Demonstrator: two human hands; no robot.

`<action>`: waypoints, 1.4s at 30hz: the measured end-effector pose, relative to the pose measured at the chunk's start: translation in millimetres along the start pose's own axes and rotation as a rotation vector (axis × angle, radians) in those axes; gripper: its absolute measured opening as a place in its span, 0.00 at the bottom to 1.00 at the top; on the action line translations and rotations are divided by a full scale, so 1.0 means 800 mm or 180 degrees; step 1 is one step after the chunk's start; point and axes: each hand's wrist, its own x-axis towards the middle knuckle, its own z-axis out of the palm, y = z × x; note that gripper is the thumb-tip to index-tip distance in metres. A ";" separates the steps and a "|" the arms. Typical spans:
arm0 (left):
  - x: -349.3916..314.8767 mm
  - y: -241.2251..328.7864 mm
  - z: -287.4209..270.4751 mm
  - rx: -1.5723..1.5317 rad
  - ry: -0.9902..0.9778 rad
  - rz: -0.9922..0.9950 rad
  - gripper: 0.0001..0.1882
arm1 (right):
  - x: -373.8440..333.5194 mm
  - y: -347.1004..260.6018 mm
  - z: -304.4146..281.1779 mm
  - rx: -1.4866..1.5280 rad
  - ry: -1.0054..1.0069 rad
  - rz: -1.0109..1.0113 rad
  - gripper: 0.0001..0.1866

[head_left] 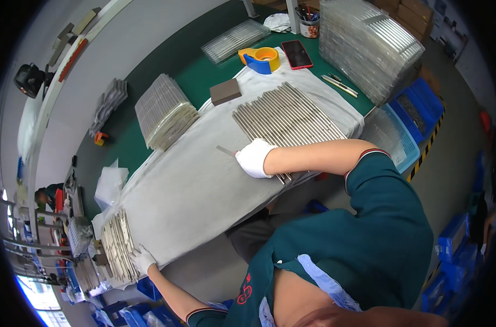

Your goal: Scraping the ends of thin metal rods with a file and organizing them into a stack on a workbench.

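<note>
My right hand [254, 158], in a white glove, is closed on a thin, flat grey strip [225, 150] that sticks out to its left. Under and beyond that hand lies a row of slim metal rods [289, 117], side by side on the white cloth [188, 188]. Far to the left my left hand [142, 259], also gloved, reaches out with its fingers extended against the edge of a second batch of metal rods [118, 248]. Its fingertips are small in view, and no rod is seen lifted in them.
A brown block [225, 91], a yellow-and-blue tape dispenser [262, 59] and a phone [296, 55] lie toward the back. Clear plastic trays [163, 109] stand at the back left; a tall stack of trays [368, 49] rises at the back right. Blue bins [419, 111] flank the table's right.
</note>
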 end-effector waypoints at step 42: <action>-0.100 0.238 -0.096 -0.0872 -0.0368 0.0967 0.15 | -0.076 -0.016 -0.021 0.1032 -0.0081 -0.0059 0.21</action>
